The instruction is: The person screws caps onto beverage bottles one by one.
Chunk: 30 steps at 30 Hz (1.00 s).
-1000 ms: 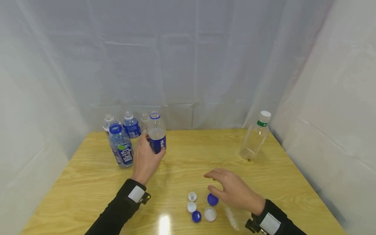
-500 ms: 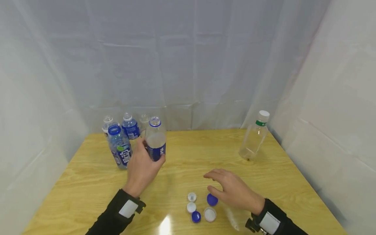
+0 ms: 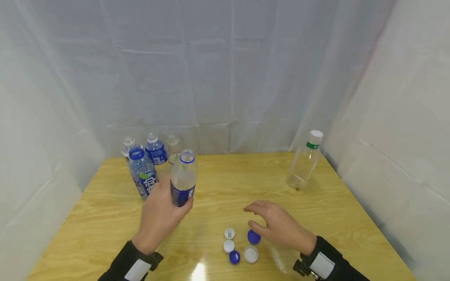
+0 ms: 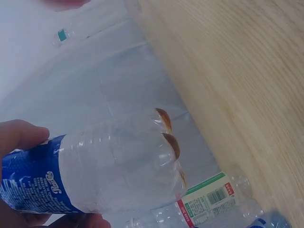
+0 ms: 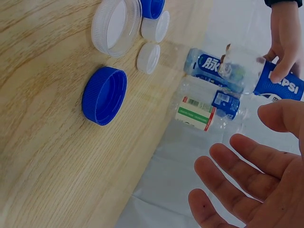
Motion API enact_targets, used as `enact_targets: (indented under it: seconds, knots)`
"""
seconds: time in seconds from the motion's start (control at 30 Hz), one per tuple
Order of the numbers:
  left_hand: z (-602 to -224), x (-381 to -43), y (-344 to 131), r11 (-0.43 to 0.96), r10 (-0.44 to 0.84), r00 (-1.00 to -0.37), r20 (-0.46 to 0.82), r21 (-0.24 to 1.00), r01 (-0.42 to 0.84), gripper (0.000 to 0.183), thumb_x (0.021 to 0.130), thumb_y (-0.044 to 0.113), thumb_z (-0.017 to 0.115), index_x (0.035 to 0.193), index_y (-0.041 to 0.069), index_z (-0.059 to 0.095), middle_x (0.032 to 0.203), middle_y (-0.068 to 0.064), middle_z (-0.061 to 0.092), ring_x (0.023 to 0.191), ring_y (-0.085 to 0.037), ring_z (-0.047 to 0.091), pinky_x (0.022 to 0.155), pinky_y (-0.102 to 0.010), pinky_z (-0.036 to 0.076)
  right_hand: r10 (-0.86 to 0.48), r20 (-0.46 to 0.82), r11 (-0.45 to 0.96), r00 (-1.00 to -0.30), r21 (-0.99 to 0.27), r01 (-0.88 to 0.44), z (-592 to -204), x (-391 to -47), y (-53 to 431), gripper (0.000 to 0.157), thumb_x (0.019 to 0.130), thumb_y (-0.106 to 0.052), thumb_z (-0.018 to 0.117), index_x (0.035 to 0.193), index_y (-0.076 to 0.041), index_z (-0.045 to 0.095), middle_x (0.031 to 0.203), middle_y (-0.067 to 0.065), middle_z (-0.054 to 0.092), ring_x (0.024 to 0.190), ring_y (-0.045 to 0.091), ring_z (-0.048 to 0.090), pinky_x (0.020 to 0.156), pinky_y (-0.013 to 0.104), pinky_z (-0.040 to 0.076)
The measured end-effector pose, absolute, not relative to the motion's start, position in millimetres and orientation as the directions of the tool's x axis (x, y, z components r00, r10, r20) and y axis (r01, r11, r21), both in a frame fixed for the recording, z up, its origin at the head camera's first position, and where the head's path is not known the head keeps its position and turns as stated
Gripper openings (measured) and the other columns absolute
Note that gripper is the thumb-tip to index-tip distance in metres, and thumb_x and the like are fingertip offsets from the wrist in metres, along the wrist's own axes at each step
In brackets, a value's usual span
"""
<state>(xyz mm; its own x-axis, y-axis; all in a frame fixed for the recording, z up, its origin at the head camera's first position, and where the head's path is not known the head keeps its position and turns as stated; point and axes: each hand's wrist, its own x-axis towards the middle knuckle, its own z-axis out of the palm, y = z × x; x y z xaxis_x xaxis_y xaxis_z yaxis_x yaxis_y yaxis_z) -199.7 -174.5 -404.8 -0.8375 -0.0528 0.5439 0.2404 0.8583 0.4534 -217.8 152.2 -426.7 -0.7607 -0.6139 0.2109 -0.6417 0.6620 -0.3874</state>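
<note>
My left hand [image 3: 159, 216] grips a clear Pepsi bottle [image 3: 184, 175] round its blue label. The bottle has no cap, and a little brown liquid shows at its base in the left wrist view. It is held up off the table, mouth tilted toward me. My right hand [image 3: 279, 226] hovers with relaxed fingers over the table, holding nothing. Just below its thumb lies a large blue cap [image 5: 104, 96]. Beside that cap are a large translucent white cap [image 3: 251, 254], a smaller blue cap [image 3: 234, 257] and two small white caps, one nearer [image 3: 229, 246] and one farther [image 3: 229, 233].
At the back left stand several uncapped bottles: a wide blue-mouthed one [image 3: 143, 171], a blue-labelled one [image 3: 156, 150] and clear ones, including one [image 3: 174, 146] behind the Pepsi bottle. A tall clear bottle with a white cap [image 3: 304, 166] stands back right. White sheeting [image 3: 225, 78] encloses the table.
My left hand has drawn the Pepsi bottle toward me and slightly left, tilting its mouth closer and uncovering the clear bottle behind. My right hand has stayed in place.
</note>
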Motion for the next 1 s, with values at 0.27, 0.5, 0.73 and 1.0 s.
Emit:
enact_targets:
  seconds: [0.27, 0.5, 0.73, 1.0]
  knots:
    - [-404, -182, -176, 0.865, -0.017, -0.823, 0.568, 0.421, 0.272, 0.075, 0.075, 0.037, 0.086, 0.132, 0.003, 0.051, 0.115, -0.019, 0.067, 0.099, -0.038, 0.068, 0.075, -0.058, 0.058, -0.618, 0.205, 0.658, -0.759, -0.394, -0.642, -430, -217, 151, 0.033, 0.098, -0.027, 0.067, 0.13, -0.018, 0.067, 0.129, 0.0, 0.067, 0.121, 0.018, 0.063, 0.098, 0.043, 0.055]
    - [-406, -167, -176, 0.879, 0.01, -0.833, 0.553, 0.393, 0.272, 0.079, 0.071, 0.037, 0.089, 0.134, 0.004, 0.054, 0.115, -0.017, 0.067, 0.097, -0.036, 0.069, 0.073, -0.056, 0.058, -0.632, 0.218, 0.642, -0.744, -0.391, -0.66, -432, -219, 150, 0.033, 0.098, -0.028, 0.067, 0.129, -0.018, 0.067, 0.128, -0.001, 0.068, 0.12, 0.017, 0.063, 0.099, 0.042, 0.055]
    - [-415, -158, -176, 0.881, 0.029, -0.85, 0.526, 0.388, 0.27, 0.082, 0.07, 0.039, 0.09, 0.135, 0.004, 0.054, 0.117, -0.016, 0.067, 0.101, -0.034, 0.068, 0.075, -0.055, 0.059, -0.634, 0.201, 0.644, -0.747, -0.398, -0.653, -435, -218, 150, 0.034, 0.099, -0.031, 0.065, 0.13, -0.017, 0.067, 0.13, 0.0, 0.067, 0.121, 0.018, 0.062, 0.099, 0.042, 0.054]
    - [-419, -155, -176, 0.882, 0.032, -0.85, 0.526, 0.384, 0.271, 0.083, 0.069, 0.04, 0.09, 0.136, 0.008, 0.054, 0.116, -0.013, 0.066, 0.1, -0.031, 0.068, 0.075, -0.053, 0.059, -0.647, 0.195, 0.629, -0.737, -0.41, -0.661, -435, -220, 149, 0.032, 0.099, -0.031, 0.065, 0.129, -0.019, 0.067, 0.128, -0.002, 0.068, 0.119, 0.016, 0.063, 0.098, 0.041, 0.055]
